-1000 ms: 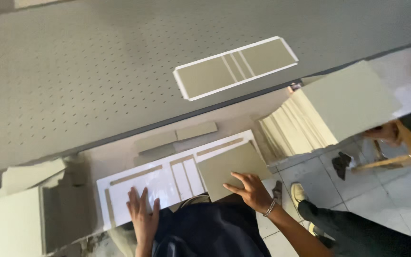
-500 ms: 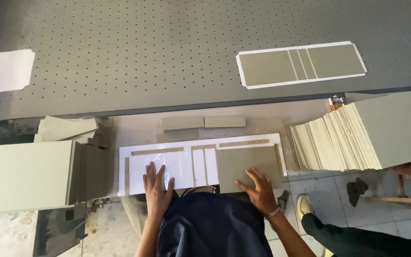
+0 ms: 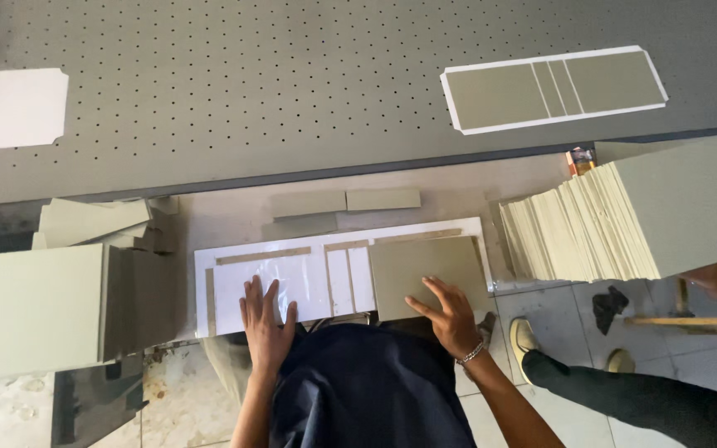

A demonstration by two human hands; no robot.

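Grey stack: tall pile of boards at far left.
White sheet: cover sheet with grey strips, lying just below the perforated table.
Left hand: left hand flat, fingers spread wide, pressing the sheet's white part.
Grey board: square board on the sheet's right part.
Right hand: right hand splayed open, fingertips on the board.
Fanned pile: boards at right.

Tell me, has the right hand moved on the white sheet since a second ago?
Yes. The right hand has come in from the white sheet's right edge and lies on the grey board.
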